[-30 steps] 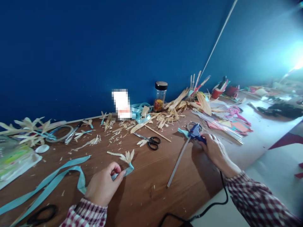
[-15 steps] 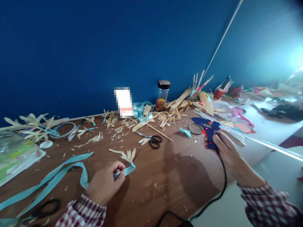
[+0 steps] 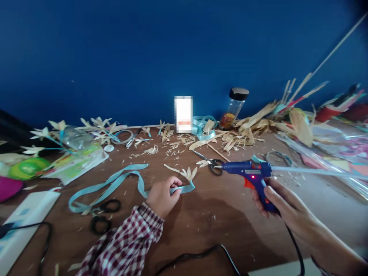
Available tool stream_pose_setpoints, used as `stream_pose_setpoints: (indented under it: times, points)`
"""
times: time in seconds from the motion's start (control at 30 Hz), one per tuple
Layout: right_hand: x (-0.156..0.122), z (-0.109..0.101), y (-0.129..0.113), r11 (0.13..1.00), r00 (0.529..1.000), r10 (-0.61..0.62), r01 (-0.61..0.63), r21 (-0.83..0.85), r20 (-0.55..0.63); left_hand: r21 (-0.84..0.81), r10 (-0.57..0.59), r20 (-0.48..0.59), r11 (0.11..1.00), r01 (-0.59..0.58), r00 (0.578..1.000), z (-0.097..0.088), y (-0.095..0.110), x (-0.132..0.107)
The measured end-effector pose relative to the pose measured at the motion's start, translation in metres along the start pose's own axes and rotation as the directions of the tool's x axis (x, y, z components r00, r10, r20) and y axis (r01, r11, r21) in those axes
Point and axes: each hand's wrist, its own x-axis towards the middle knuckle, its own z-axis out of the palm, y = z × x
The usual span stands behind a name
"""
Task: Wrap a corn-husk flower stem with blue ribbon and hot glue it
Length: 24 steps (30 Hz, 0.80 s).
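My left hand (image 3: 163, 195) pinches a light blue ribbon (image 3: 188, 188) low over the brown table. At the ribbon's right end stands a small pale corn-husk flower (image 3: 189, 174), its base against the ribbon. The rest of the ribbon loops away to the left. My right hand (image 3: 278, 201) is wrapped round the handle of a blue glue gun (image 3: 247, 170) with an orange trigger and a lit red light. Its nozzle points left, and a clear glue stick (image 3: 299, 171) sticks out of its back. Behind the nozzle lie black-handled scissors (image 3: 215, 166).
Husk scraps (image 3: 244, 140), a jar (image 3: 233, 109) with a black lid and a coil of blue ribbon (image 3: 201, 128) line the wall. More husk flowers (image 3: 100, 124) lie at the left. A white power strip (image 3: 31, 214) is at the front left; the gun's black cord (image 3: 198, 255) crosses the table.
The view has swung left. The glue gun has come closer to my left hand and the flower, its nozzle still pointing left. My left hand keeps its pinch on the ribbon.
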Motion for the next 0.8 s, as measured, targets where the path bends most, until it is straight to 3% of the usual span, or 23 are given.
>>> stream_pose_setpoints:
  times: [0.3,0.53,0.8]
  points:
    - [0.003,0.034,0.022,0.994,0.962,0.014,0.017,-0.111,0.273,-0.028,-0.04,-0.041,0.999,0.039,0.998,0.004,-0.002,0.0]
    - [0.005,0.039,0.026,0.961,0.958,0.102,-0.026,-0.274,0.268,-0.042,-0.054,-0.042,0.998,0.052,0.998,0.004,-0.002,0.0]
    - [0.006,0.041,0.029,0.94,0.954,0.108,-0.007,-0.342,0.278,-0.042,-0.053,-0.042,0.998,0.051,0.998,0.004,-0.002,0.001]
